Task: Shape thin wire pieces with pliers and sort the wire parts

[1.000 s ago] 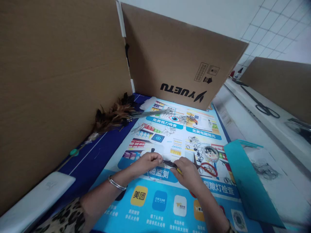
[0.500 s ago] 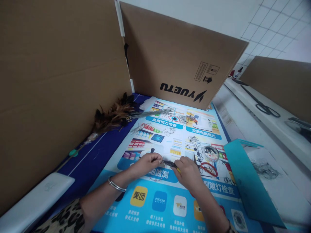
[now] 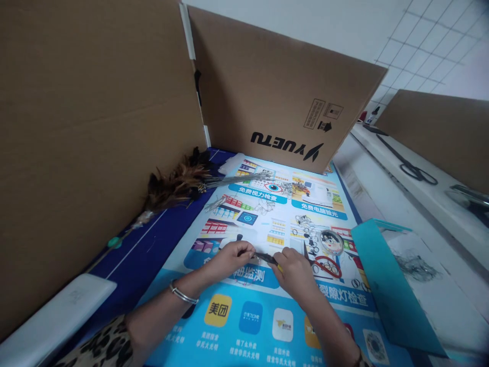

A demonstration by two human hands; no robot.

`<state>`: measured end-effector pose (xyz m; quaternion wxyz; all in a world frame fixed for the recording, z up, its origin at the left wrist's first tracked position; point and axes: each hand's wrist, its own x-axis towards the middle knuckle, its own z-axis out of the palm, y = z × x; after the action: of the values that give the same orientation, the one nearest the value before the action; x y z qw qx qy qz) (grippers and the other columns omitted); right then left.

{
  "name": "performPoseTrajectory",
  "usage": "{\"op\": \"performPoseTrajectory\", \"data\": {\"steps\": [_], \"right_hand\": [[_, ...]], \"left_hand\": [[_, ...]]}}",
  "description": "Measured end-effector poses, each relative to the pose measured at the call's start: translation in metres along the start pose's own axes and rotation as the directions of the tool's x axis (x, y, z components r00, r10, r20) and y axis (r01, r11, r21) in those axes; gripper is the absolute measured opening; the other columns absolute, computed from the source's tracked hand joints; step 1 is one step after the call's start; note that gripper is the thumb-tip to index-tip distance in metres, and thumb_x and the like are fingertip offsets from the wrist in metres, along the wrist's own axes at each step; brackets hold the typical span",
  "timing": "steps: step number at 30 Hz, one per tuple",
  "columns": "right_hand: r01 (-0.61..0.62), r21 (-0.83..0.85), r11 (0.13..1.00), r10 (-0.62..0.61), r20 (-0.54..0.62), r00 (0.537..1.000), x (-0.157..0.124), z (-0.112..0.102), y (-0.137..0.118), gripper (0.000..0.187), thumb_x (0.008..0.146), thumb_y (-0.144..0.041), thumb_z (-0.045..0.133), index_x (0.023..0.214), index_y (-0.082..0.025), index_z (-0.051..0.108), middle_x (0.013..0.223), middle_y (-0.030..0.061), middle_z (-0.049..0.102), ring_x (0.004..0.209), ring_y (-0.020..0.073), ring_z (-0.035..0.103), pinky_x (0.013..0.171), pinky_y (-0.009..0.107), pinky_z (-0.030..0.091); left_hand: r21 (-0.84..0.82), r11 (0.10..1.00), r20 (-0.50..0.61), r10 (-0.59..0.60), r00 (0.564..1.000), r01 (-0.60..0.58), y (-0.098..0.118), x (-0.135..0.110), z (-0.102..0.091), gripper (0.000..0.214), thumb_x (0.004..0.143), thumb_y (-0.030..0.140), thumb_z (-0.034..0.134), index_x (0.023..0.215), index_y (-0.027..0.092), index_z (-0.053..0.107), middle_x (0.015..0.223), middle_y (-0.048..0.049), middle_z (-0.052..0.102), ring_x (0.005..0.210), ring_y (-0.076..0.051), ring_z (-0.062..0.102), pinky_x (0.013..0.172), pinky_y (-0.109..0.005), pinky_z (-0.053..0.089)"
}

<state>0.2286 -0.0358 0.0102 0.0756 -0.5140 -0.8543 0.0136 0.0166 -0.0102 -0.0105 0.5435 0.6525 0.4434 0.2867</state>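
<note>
My left hand (image 3: 232, 257) pinches a thin wire loop (image 3: 248, 270) over the printed poster (image 3: 263, 316) on the table. My right hand (image 3: 296, 272) is closed round small dark pliers with a yellow handle (image 3: 269, 259), whose tip meets the wire at my left fingertips. A silver bangle (image 3: 183, 294) sits on my left wrist. Just right of my right hand lie red-handled scissors (image 3: 328, 266) and several small metal rings (image 3: 311, 237).
Cardboard sheets (image 3: 95, 127) wall in the left and back. A feather duster (image 3: 175, 186) lies at the left beside a bundle of wires (image 3: 244, 178). A teal folder (image 3: 385, 285) stands at the right, a white block (image 3: 57, 316) at front left, black scissors (image 3: 414, 171) on the far bench.
Both hands stay together on the wire and pliers, with only slight shifts. The view has drifted a little.
</note>
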Motion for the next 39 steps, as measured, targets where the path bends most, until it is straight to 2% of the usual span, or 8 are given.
{"op": "performPoseTrajectory", "data": {"steps": [6, 16, 26, 39], "right_hand": [[-0.021, -0.001, 1.000, 0.021, 0.007, 1.000, 0.0004, -0.0009, -0.0003, 0.017, 0.086, -0.035, 0.044, 0.084, -0.019, 0.053, 0.081, 0.0052, 0.053, 0.076, 0.0165, 0.048, 0.056, 0.025, 0.027], [-0.016, 0.174, 0.985, 0.005, 0.065, 0.998, 0.0014, 0.0000, 0.0023, 0.022, 0.087, -0.039, 0.041, 0.085, -0.020, 0.052, 0.082, 0.0031, 0.053, 0.078, 0.0146, 0.050, 0.057, 0.022, 0.032], [-0.001, 0.008, 1.000, 0.001, 0.000, 1.000, 0.0004, -0.0052, -0.0018, 0.023, 0.087, -0.037, 0.041, 0.081, -0.018, 0.053, 0.079, 0.0059, 0.051, 0.076, 0.0161, 0.048, 0.060, 0.025, 0.031], [-0.003, -0.063, 0.998, 0.002, -0.016, 1.000, 0.0009, -0.0062, -0.0039, 0.020, 0.086, -0.036, 0.045, 0.082, -0.018, 0.054, 0.079, 0.0056, 0.052, 0.073, 0.0160, 0.047, 0.057, 0.026, 0.027]], "left_hand": [[-0.013, 1.000, -0.007, 0.024, 1.000, -0.024, -0.0008, 0.0010, 0.0009, 0.019, 0.080, 0.028, 0.042, 0.068, 0.015, 0.049, 0.056, 0.0057, 0.032, 0.052, -0.008, 0.026, 0.047, -0.018, 0.021], [0.016, 0.999, -0.009, 0.033, 0.999, -0.033, 0.0035, -0.0009, -0.0007, 0.021, 0.080, 0.031, 0.042, 0.070, 0.015, 0.051, 0.057, 0.0055, 0.033, 0.052, -0.008, 0.027, 0.048, -0.018, 0.024], [0.094, 0.994, -0.066, 0.060, 0.996, -0.054, 0.0018, 0.0004, 0.0017, 0.017, 0.078, 0.026, 0.043, 0.067, 0.015, 0.051, 0.059, 0.0043, 0.040, 0.055, -0.009, 0.035, 0.051, -0.019, 0.029], [0.207, 0.973, -0.147, 0.134, 0.980, -0.102, 0.0017, -0.0014, 0.0037, 0.017, 0.077, 0.021, 0.043, 0.070, 0.014, 0.056, 0.062, 0.0024, 0.048, 0.058, -0.010, 0.042, 0.053, -0.019, 0.031]]}}
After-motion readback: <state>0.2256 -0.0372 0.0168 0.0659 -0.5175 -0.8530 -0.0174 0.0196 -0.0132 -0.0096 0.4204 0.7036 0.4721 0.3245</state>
